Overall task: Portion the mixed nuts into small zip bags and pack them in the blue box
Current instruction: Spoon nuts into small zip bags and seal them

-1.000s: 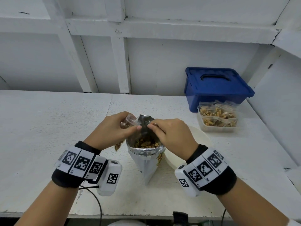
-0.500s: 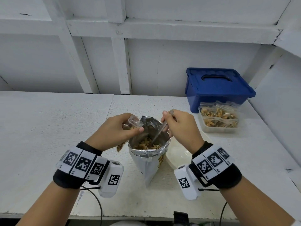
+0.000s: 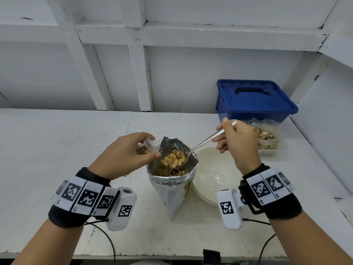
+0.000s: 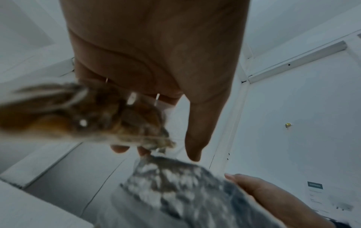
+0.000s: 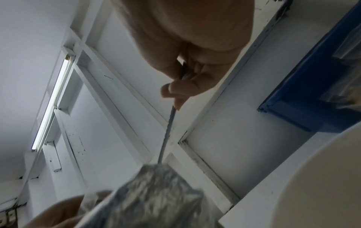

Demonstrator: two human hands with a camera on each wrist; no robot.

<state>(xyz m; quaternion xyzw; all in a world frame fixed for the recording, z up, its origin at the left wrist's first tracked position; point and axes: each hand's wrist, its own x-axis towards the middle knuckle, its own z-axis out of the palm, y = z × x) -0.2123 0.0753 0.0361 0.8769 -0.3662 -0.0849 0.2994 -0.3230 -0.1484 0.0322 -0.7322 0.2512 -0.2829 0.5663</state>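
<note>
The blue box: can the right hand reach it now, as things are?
Probably not freely: the right hand grips a spoon loaded with nuts, and the container of filled bags stands before the blue box, whose lid is on.

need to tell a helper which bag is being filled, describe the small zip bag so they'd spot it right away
Start at the tall silver foil pouch of mixed nuts standing mid-table. Just left of its mouth, the left hand pinches a small clear zip bag, partly filled. Unlike the filled bags in the clear tub by the blue lidded box, it is held open in the air.

Head looks down; wrists close (upward-tilted), sharing pouch (image 3: 172, 190)
</note>
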